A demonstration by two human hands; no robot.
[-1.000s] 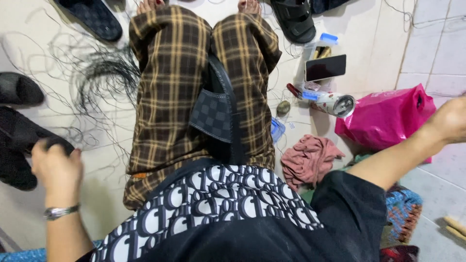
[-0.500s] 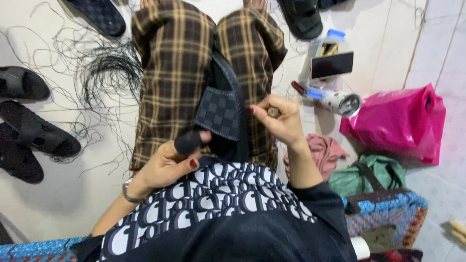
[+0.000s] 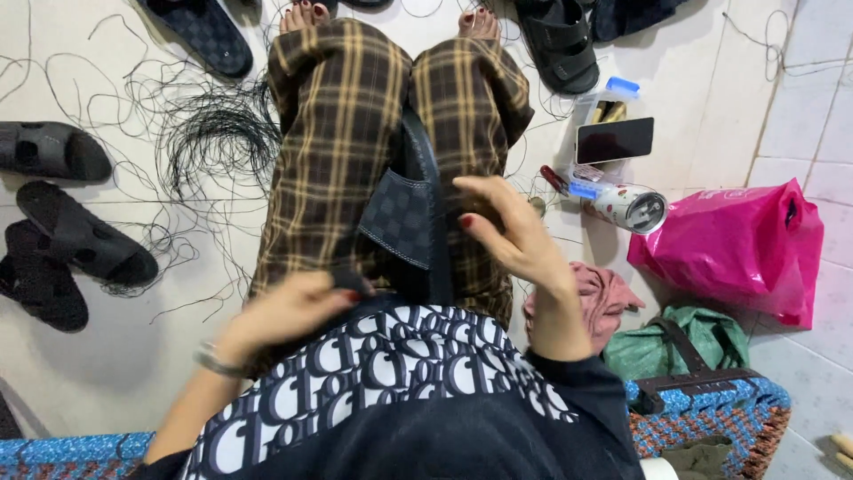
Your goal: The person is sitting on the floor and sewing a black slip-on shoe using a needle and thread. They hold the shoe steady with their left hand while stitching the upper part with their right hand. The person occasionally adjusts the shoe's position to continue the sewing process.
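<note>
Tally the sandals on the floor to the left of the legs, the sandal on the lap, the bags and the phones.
Floor sandals, left side: 4
Lap sandal: 1
Bags, pink and green: 2
Phone: 1
Total: 8

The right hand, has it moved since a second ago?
Yes. The right hand came in from beyond the pink bag to the sandal on the lap.
</note>
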